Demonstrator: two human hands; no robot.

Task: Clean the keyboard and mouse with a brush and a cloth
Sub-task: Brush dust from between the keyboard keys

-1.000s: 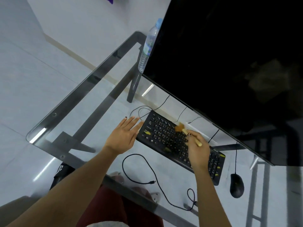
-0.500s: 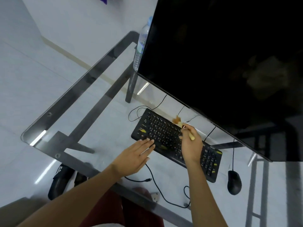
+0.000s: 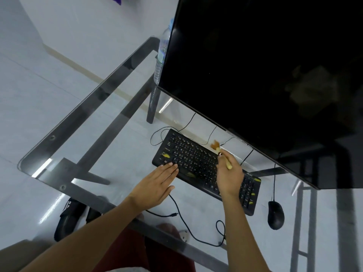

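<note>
Gripping a brush point(image 3: 220, 152), my right hand point(image 3: 229, 178) is closed around its pale handle, bristle end poking out past the far edge of the keyboard point(image 3: 198, 167), near the bottom edge of the monitor point(image 3: 265, 75). Handle butt sticks up between thumb and forefinger. My left hand point(image 3: 157, 185) is flat and spread, holding nothing, fingertips point(image 3: 172, 166) resting on the keys at the keyboard's near left corner, palm over the glass. Keyboard is black with a few yellow patches, lying at an angle on the glass table point(image 3: 78, 118), its number pad end toward my right. Mouse point(image 3: 276, 214) is black, sits apart from the keyboard off its right end, untouched, its cord running up toward the monitor. A loose black cable point(image 3: 184, 218) loops across the glass near the table's front edge, its plug end lying free below my left wrist. Water bottle point(image 3: 162, 54) stands at the far side, partly hidden behind the monitor's left edge. Through the glass I can see black shoes point(image 3: 70, 216) on the floor. No cloth that I can make out.
</note>
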